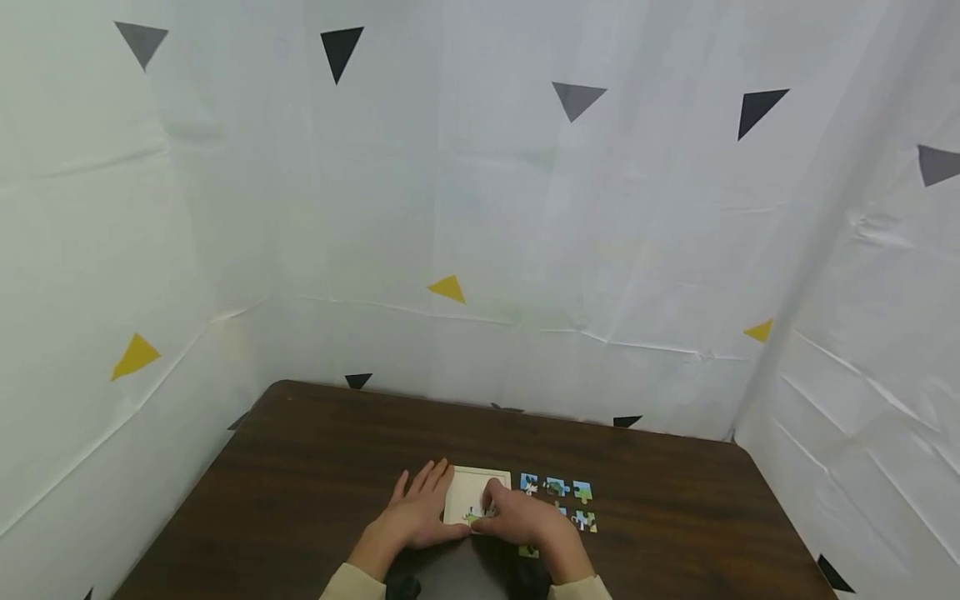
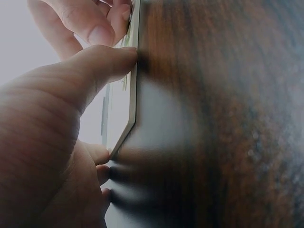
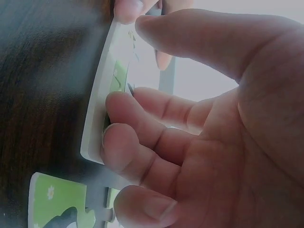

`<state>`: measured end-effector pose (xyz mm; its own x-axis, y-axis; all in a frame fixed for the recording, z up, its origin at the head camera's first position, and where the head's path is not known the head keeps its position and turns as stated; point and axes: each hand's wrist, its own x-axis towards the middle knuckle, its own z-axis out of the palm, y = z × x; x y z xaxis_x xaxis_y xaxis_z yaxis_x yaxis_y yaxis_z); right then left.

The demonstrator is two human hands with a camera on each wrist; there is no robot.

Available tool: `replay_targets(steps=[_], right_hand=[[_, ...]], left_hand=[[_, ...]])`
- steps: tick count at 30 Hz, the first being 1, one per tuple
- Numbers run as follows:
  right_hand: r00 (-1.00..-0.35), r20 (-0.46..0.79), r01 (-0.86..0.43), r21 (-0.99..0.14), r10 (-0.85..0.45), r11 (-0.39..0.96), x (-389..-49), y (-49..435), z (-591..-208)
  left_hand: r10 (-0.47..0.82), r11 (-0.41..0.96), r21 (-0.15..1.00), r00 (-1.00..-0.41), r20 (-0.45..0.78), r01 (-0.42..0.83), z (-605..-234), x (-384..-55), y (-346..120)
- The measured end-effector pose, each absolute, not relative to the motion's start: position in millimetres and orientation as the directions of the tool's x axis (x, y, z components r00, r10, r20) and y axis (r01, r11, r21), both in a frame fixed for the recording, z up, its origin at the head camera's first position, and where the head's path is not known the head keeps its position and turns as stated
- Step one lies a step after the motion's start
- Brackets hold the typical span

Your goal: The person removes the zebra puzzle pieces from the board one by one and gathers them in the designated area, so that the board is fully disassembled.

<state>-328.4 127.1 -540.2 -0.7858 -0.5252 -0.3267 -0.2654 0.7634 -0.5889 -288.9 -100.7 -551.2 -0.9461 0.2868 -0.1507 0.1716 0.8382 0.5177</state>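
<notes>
A shallow pale puzzle tray (image 1: 471, 479) lies on the table, with green-printed jigsaw pieces (image 1: 471, 517) along its near side. My left hand (image 1: 420, 510) steadies it, straight fingers at the left edge and thumb along the front rim. The left thumb (image 2: 107, 64) presses that rim in the left wrist view. Over the near right part of the tray, my right hand (image 1: 517, 514) bends its fingers and thumb around a puzzle piece, largely hidden under them. Its curled fingertips (image 3: 121, 142) lie at the tray's rim, and both thumb tips are close together.
Several loose jigsaw pieces (image 1: 582, 492) lie right of the tray on the dark wooden table (image 1: 337, 450). One green piece (image 3: 59, 202) sits near my right hand. White sheeting (image 1: 487, 208) with triangles hangs behind the table and at both sides.
</notes>
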Motion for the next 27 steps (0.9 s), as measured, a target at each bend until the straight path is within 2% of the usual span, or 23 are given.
replay_targets(steps=[8,13,16,23,27], right_hand=[[-0.738,-0.304,-0.358,-0.581,-0.603,0.731,-326,133,-536],[-0.729,-0.303,-0.315,-0.647,-0.613,0.694,-312,130,-514],[-0.748,-0.283,-0.275,-0.691,-0.600,0.669,-303,127,-501],[-0.806,-0.194,-0.311,-0.663,-0.558,0.680,-306,128,-509],[-0.803,-0.190,-0.332,-0.645,-0.565,0.688,-310,127,-515]], left_hand=[[0.284,0.848,0.501,-0.947,-0.153,0.173,-549,-288,-99],[0.283,0.847,0.503,-0.947,-0.153,0.172,-546,-287,-99],[0.280,0.848,0.502,-0.947,-0.155,0.169,-543,-284,-98],[0.297,0.839,0.514,-0.942,-0.157,0.179,-545,-286,-99],[0.293,0.838,0.516,-0.944,-0.152,0.176,-557,-291,-102]])
